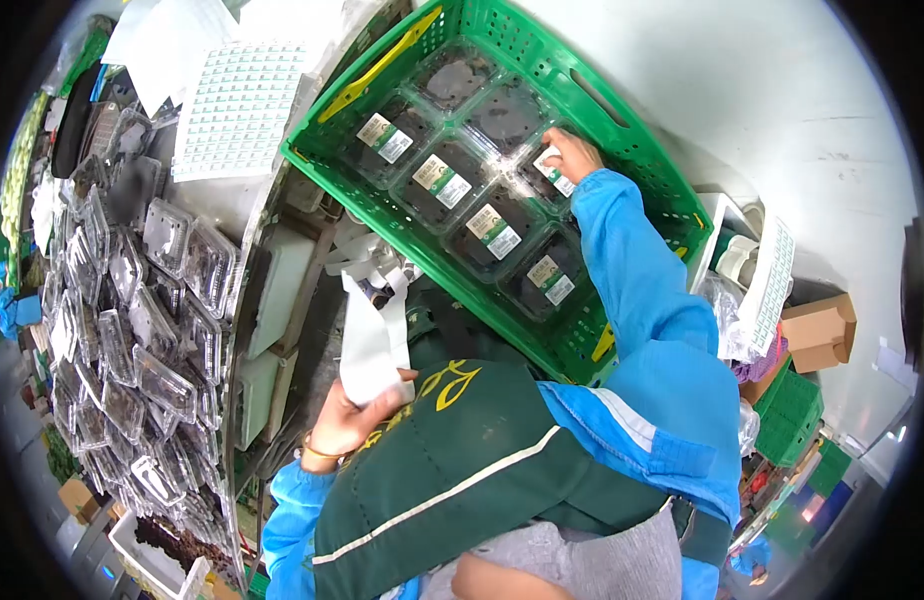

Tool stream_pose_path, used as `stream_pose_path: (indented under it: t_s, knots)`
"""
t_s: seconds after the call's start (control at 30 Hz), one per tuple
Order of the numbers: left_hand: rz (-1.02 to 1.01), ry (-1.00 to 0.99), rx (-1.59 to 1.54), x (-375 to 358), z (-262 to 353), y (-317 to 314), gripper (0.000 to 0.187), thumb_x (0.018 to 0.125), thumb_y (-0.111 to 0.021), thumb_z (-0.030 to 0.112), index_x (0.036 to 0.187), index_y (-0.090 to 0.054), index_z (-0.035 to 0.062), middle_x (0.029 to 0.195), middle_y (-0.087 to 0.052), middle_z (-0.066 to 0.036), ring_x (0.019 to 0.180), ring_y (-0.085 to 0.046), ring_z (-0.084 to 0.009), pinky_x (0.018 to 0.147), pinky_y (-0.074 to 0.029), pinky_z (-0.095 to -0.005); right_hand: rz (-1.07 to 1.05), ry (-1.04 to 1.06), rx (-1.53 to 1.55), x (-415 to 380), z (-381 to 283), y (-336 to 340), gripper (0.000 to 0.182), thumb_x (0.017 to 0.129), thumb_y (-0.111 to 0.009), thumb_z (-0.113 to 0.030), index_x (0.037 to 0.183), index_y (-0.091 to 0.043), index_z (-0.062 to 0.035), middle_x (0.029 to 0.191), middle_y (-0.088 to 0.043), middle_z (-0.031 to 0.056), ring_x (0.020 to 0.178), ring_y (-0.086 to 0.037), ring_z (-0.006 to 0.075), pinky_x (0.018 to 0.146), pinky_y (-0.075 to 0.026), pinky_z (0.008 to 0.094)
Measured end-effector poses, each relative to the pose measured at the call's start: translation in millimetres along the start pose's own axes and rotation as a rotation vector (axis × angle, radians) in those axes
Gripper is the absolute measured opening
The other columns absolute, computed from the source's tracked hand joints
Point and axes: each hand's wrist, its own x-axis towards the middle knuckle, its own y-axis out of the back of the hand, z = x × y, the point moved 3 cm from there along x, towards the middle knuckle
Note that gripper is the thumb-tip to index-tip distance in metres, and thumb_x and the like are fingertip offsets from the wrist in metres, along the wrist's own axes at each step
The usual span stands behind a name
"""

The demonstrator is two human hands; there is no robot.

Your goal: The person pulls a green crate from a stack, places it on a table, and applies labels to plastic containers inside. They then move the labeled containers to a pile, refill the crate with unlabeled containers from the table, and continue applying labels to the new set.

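Observation:
My left hand (350, 418) is closed around a strip of white label backing paper (370, 345), which hangs in loops in front of the dark green apron (437, 470). My right hand (574, 157) reaches into a green plastic crate (317, 165). Its fingers and thumb press at the top edge of a printed label (555, 172) on the lid of a clear plastic box. Around it, more clear boxes with dark contents sit in rows; several carry labels, such as the one on the nearest box (551, 280). Two boxes at the far end, including one (452, 78), show no label.
Left of me, a large heap of clear plastic containers (152, 330) lies beside a metal table. Sheets of small green-printed labels (244, 105) rest on that table. Right of the crate are tape rolls (737, 257), a cardboard box (820, 330) and another green crate (787, 415).

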Motion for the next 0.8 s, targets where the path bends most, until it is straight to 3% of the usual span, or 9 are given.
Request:
stream_pose_path:
  t_s: [0.1, 0.17, 0.23, 0.33, 0.43, 0.6, 0.67, 0.73, 0.8]
  knots:
    - [0.329, 0.010, 0.118, 13.5, -18.5, 16.1, 0.024, 0.095, -0.050, 0.019, 0.099, -0.066, 0.0005, 0.088, -0.065, -0.002, 0.084, -0.054, -0.0085, 0.075, -0.043, -0.0244, 0.220, 0.038, -0.169, -7.2, -46.6, 22.0, 0.038, 0.071, -0.073, -0.010, 0.105, -0.056, -0.0073, 0.100, -0.057, 0.0110, 0.093, -0.059, 0.0309, 0.082, -0.047, 0.0365]
    - [0.471, -0.031, -0.034, 28.3, -35.8, 29.4, 0.026, 0.097, -0.049, 0.021, 0.103, -0.064, 0.0008, 0.092, -0.065, -0.002, 0.083, -0.055, -0.0090, 0.073, -0.043, -0.0246, 0.158, 0.049, 0.258, -12.7, -116.1, 27.9, 0.033, 0.069, -0.075, -0.008, 0.097, -0.059, -0.0049, 0.100, -0.059, 0.0113, 0.090, -0.061, 0.0278, 0.079, -0.049, 0.0367]
    - [0.544, -0.031, -0.176, 44.4, -39.8, 32.5, 0.027, 0.097, -0.048, 0.023, 0.108, -0.061, 0.0016, 0.099, -0.063, -0.003, 0.085, -0.056, -0.0101, 0.076, -0.045, -0.0261, -0.195, 0.190, 0.901, -36.4, -202.5, 21.1, 0.036, 0.072, -0.073, -0.009, 0.105, -0.061, -0.0039, 0.107, -0.062, 0.0105, 0.092, -0.060, 0.0199, 0.079, -0.049, 0.0342]
    - [0.587, -0.083, -0.390, 61.1, -53.6, 33.6, 0.028, 0.097, -0.048, 0.025, 0.110, -0.059, 0.0025, 0.103, -0.063, -0.005, 0.088, -0.057, -0.0107, 0.078, -0.046, -0.0267, -0.404, 0.630, 0.841, -71.9, -285.1, -7.2, 0.032, 0.077, -0.069, -0.012, 0.108, -0.062, -0.0055, 0.097, -0.065, 0.0120, 0.084, -0.062, 0.0227, 0.075, -0.048, 0.0350]
    - [0.524, -0.047, -0.449, 63.9, -47.2, 34.1, 0.028, 0.097, -0.048, 0.025, 0.113, -0.057, 0.0036, 0.106, -0.063, -0.006, 0.091, -0.059, -0.0121, 0.079, -0.047, -0.0269, -0.329, 0.540, 0.831, -76.0, -293.8, -27.1, 0.013, 0.079, -0.066, -0.012, 0.090, -0.068, -0.0057, 0.083, -0.066, 0.0087, 0.084, -0.060, 0.0252, 0.075, -0.047, 0.0367]
    - [0.645, 0.034, -0.514, 60.0, -53.8, 39.1, 0.034, 0.097, -0.048, 0.030, 0.114, -0.057, 0.0027, 0.105, -0.063, -0.006, 0.093, -0.060, -0.0134, 0.080, -0.048, -0.0270, -0.381, 0.545, 0.840, -77.7, -289.3, -27.2, 0.006, 0.080, -0.066, -0.009, 0.084, -0.067, -0.0055, 0.088, -0.066, 0.0089, 0.086, -0.060, 0.0246, 0.078, -0.047, 0.0352]
    - [0.789, -0.072, -0.532, 55.6, -64.6, 57.1, 0.036, 0.096, -0.047, 0.033, 0.114, -0.057, 0.0025, 0.105, -0.062, -0.005, 0.092, -0.060, -0.0138, 0.079, -0.049, -0.0283, -0.208, 0.525, 1.045, -70.4, -278.5, -14.2, 0.005, 0.082, -0.063, -0.007, 0.086, -0.066, -0.0048, 0.094, -0.066, 0.0086, 0.092, -0.061, 0.0211, 0.084, -0.046, 0.0324]
    - [0.852, -0.175, -0.520, 41.5, -59.8, 78.6, 0.037, 0.097, -0.046, 0.035, 0.112, -0.056, 0.0030, 0.103, -0.061, -0.007, 0.093, -0.061, -0.0180, 0.080, -0.049, -0.0318, -0.276, 0.255, 1.153, -45.2, -242.1, 13.1, 0.008, 0.084, -0.061, -0.005, 0.093, -0.062, -0.0034, 0.095, -0.065, 0.0048, 0.093, -0.059, 0.0133, 0.085, -0.047, 0.0298]
    - [0.772, -0.131, -0.715, 26.0, -34.9, 68.7, 0.033, 0.097, -0.046, 0.034, 0.106, -0.057, 0.0049, 0.102, -0.062, -0.008, 0.091, -0.061, -0.0205, 0.083, -0.048, -0.0343, -0.056, 0.070, 1.055, -7.5, -182.8, 29.1, 0.010, 0.085, -0.060, -0.004, 0.095, -0.060, -0.0038, 0.090, -0.064, 0.0037, 0.086, -0.060, 0.0112, 0.077, -0.048, 0.0264]
